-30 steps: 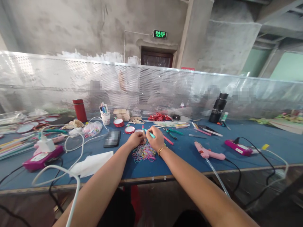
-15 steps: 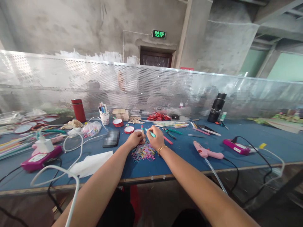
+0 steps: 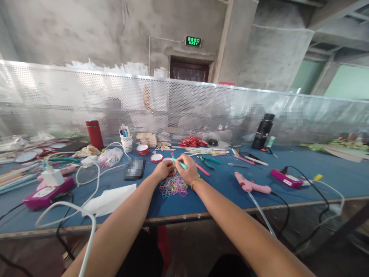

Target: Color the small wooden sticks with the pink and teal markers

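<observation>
My left hand (image 3: 164, 170) is closed around a slim wooden craft stick with a coloured top (image 3: 172, 154), held upright. A teal marker (image 3: 182, 165) is gripped in my right hand (image 3: 188, 169), its tip end pointing left at the stick. The tip seems to meet the stick, though fingers hide part of the contact. Just below both hands lies a tangled heap of thin multicoloured elastic loops (image 3: 173, 187). To the right of my right hand rests a pink marker (image 3: 202, 169). Round red-edged tins (image 3: 156, 158) sit behind my left hand.
A phone (image 3: 134, 169), white paper (image 3: 111, 201) and looping white cable (image 3: 95, 225) lie left. At right are a pink glue gun (image 3: 252, 185), green-handled pliers (image 3: 208, 163) and a purple power strip (image 3: 286, 179). A red bottle (image 3: 94, 134) and black bottle (image 3: 263, 132) stand behind.
My right hand has shifted slightly left, bringing the teal marker's tip up to the craft stick. My left hand stays nearly in place, still holding the stick.
</observation>
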Demonstrator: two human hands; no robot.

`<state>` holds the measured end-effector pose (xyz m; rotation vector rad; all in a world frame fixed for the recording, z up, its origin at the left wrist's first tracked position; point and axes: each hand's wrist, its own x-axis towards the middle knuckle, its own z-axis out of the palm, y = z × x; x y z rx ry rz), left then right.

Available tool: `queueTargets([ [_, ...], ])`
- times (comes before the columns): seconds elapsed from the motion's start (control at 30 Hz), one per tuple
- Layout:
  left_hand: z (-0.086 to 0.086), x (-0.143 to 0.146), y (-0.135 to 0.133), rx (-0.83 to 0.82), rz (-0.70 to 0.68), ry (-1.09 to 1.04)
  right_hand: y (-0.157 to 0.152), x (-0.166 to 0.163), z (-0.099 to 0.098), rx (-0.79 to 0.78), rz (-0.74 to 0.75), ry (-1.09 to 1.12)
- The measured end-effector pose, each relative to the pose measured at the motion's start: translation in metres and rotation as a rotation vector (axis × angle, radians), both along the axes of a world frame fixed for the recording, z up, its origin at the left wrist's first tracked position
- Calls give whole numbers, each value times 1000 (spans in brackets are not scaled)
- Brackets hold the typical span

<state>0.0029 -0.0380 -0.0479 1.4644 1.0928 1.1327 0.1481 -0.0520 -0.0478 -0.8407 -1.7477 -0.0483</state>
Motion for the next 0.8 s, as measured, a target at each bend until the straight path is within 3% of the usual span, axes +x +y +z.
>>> queueTargets([
  [0.17,2,0,-2,8,2,28,1,0,0,9,-67,29],
  [0.8,2,0,-3,11,8,24,-1,0,1,-14,-17,9],
])
